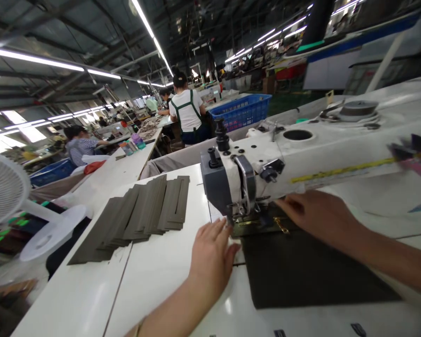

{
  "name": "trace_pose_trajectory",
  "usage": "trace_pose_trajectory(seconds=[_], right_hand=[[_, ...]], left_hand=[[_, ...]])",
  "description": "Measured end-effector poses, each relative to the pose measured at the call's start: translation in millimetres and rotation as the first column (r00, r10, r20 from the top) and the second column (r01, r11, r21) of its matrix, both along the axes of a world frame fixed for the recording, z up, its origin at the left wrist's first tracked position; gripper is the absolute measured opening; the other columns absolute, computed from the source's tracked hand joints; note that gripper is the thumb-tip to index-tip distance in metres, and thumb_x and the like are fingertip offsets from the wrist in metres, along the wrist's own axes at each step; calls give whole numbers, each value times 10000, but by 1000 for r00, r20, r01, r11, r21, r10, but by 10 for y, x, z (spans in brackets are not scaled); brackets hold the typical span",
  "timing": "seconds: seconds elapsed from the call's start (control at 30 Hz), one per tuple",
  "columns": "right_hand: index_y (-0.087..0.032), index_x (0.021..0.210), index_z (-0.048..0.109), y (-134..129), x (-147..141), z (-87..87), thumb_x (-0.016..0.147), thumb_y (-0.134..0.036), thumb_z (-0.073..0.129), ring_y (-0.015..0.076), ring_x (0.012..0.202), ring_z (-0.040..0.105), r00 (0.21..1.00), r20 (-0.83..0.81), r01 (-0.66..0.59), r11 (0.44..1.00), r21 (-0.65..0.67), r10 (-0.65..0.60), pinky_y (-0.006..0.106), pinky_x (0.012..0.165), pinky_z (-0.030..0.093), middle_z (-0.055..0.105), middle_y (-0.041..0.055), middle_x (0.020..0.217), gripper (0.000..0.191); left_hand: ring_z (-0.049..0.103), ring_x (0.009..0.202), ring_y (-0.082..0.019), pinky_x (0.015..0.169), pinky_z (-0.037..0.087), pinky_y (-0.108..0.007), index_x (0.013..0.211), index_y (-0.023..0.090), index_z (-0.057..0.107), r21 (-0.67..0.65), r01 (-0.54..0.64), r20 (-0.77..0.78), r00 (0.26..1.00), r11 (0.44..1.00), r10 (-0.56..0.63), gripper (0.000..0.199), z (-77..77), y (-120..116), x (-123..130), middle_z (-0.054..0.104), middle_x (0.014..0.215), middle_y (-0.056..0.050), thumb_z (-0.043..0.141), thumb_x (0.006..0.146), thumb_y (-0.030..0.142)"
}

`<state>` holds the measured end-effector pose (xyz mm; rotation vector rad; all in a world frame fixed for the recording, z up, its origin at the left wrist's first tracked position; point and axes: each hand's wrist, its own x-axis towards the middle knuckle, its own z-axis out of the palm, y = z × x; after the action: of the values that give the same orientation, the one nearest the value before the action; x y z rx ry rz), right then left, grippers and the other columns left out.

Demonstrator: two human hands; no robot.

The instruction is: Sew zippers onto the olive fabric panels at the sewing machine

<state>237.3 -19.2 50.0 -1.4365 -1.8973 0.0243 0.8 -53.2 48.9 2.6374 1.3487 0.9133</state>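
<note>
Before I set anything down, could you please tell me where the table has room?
The widest bare patch on the white table lies between the overlapping grey pieces and the left hand; a narrower one separates that wrist from the dark panel. It is crowded below the sewing machine, with the panel, zipper and right hand close together.

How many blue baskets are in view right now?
2: one blue basket beyond the sewing machine, beside the person in the white top; another blue basket at left, past the white fan. More may be hidden.
</note>
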Motion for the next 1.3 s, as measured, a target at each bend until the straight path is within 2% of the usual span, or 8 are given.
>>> trace_pose_trajectory(seconds=[0.07, 0.13, 0.2, 0.3, 0.47, 0.77, 0.93, 1.3], right_hand=[[-177, 660, 610, -145, -140, -74, 903, -334, 449, 167, 644, 582, 975, 152, -172, 984, 52, 162, 321, 649, 474, 600, 40, 651, 331], [-152, 865, 654, -232, -319, -164, 894, -199, 422, 216, 799, 618, 918, 288, -313, 944, 100, 274, 371, 760, 490, 669, 95, 846, 238], [-108, 1027, 624, -237, -473, -249, 862, -107, 414, 241, 954, 604, 887, 333, -366, 926, 88, 319, 403, 870, 471, 656, 136, 1028, 267], [-96, 1087, 598, -168, -577, -321, 848, -74, 398, 240, 1042, 573, 888, 263, -388, 922, -8, 376, 403, 928, 452, 628, 143, 1108, 312], [-121, 1064, 605, -130, -558, -313, 865, -75, 366, 207, 1067, 558, 894, 170, -407, 910, -85, 416, 354, 936, 454, 634, 112, 1091, 314], [-98, 1064, 615, -140, -576, -337, 809, -28, 378, 224, 1059, 566, 905, 188, -374, 924, -75, 382, 372, 940, 452, 627, 128, 1118, 355], [-141, 1069, 607, -128, -578, -346, 791, -6, 363, 203, 1049, 572, 901, 176, -390, 918, -71, 397, 367, 928, 463, 631, 112, 1101, 393], [-142, 1000, 610, -59, -595, -351, 807, -17, 344, 208, 1004, 578, 905, 190, -363, 924, -122, 381, 365, 895, 467, 644, 112, 1006, 352]], left_hand=[[594, 1040, -275, 927, 452, -507, 985, 149, 628, 12, 1, -69, 998, 1000, 0, 174, -81, 106, -50, 649, 1087, -129, 579, 818, 148], [606, 1031, -244, 956, 439, -476, 907, 164, 650, 21, 29, -72, 997, 999, -27, 129, -169, 168, -39, 665, 1063, -104, 556, 832, 118], [622, 1005, -223, 949, 453, -442, 846, 175, 662, 50, 36, -38, 999, 998, -35, 145, -232, 193, -8, 675, 1044, -94, 527, 856, 122], [644, 959, -207, 913, 489, -399, 815, 185, 670, 84, 60, 20, 998, 995, -62, 183, -274, 203, 11, 687, 1008, -89, 501, 881, 157], [637, 980, -211, 908, 501, -379, 833, 177, 670, 87, 87, 58, 994, 992, -92, 193, -282, 221, -4, 688, 1005, -99, 486, 886, 155], [642, 966, -218, 891, 511, -399, 850, 164, 660, 131, 138, -44, 990, 982, -133, 195, -224, 237, 8, 689, 983, -112, 471, 876, 123], [643, 958, -213, 896, 507, -384, 830, 171, 651, 128, 119, -54, 992, 985, -113, 170, -250, 243, 12, 687, 995, -102, 491, 868, 127], [652, 919, -209, 863, 504, -353, 799, 162, 637, 107, 131, -24, 991, 986, -129, 128, -243, 330, 10, 697, 939, -78, 533, 860, 120]])
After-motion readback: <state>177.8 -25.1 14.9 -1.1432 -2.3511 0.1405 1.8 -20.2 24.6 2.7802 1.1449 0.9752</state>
